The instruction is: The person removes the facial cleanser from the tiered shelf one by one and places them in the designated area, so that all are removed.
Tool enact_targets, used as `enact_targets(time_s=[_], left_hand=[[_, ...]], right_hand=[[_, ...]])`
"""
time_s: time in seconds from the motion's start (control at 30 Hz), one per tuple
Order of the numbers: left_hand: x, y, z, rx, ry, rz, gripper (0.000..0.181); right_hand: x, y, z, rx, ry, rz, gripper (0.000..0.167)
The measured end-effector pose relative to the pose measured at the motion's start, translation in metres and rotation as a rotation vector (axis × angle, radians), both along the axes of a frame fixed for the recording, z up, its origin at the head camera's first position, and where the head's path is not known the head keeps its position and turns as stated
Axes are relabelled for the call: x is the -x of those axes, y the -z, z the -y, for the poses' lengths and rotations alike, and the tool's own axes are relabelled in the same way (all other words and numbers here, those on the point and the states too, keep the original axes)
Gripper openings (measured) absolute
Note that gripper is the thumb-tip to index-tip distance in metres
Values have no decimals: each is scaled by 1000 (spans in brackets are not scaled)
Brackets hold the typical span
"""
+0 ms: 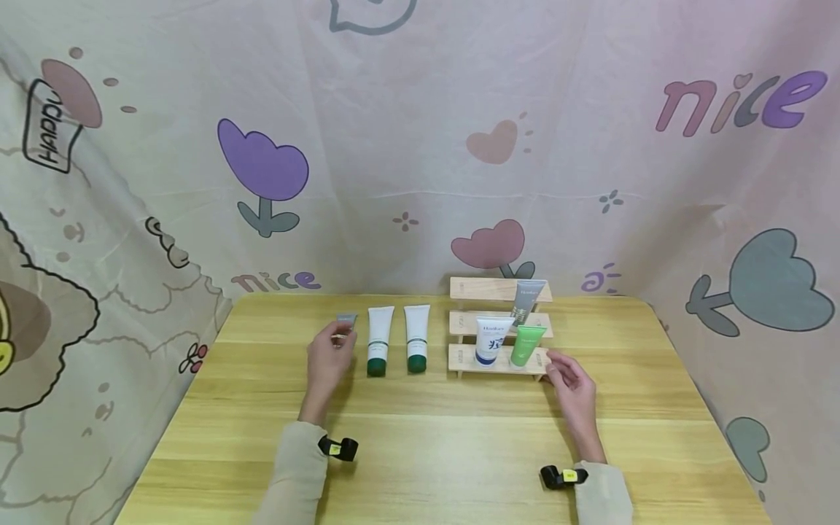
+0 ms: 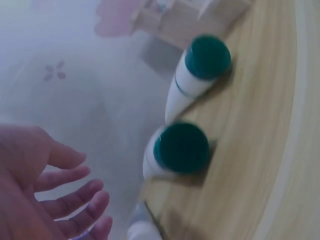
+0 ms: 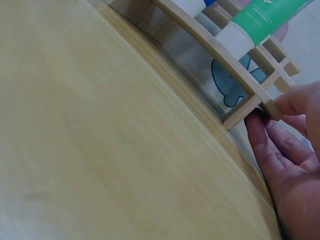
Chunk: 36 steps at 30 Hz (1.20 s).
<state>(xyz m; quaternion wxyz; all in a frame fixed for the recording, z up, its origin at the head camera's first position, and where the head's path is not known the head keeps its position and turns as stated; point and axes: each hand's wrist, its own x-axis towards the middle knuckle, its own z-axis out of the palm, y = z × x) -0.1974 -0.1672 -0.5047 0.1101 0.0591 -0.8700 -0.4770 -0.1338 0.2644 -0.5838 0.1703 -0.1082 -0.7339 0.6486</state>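
On the wooden table, centre-left, the left hand, fingers loose, seemingly reaches, needing to pinch the grey tube; the right hand pinches the rack.

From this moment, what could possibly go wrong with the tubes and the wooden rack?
The right hand pinches one end of the wooden rack; a pull or lift could tip the green tube standing near that end. The left hand, close to the leftmost grey tube, might bump the green-capped white tube beside it.
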Motion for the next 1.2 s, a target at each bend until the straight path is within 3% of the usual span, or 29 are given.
enact_targets(time_s=[0.4,0.83,1.2], left_hand=[[-14,-17,-41,-168,134,-93,21],[-17,-38,-92,-336,285,-145,20],[-19,-63,-141,-371,419,-196,25]], right_hand=[[2,2,1,0,-5,-14,27],[2,4,-1,-13,-6,-21,27],[1,5,-2,-16,4,-25,26]])
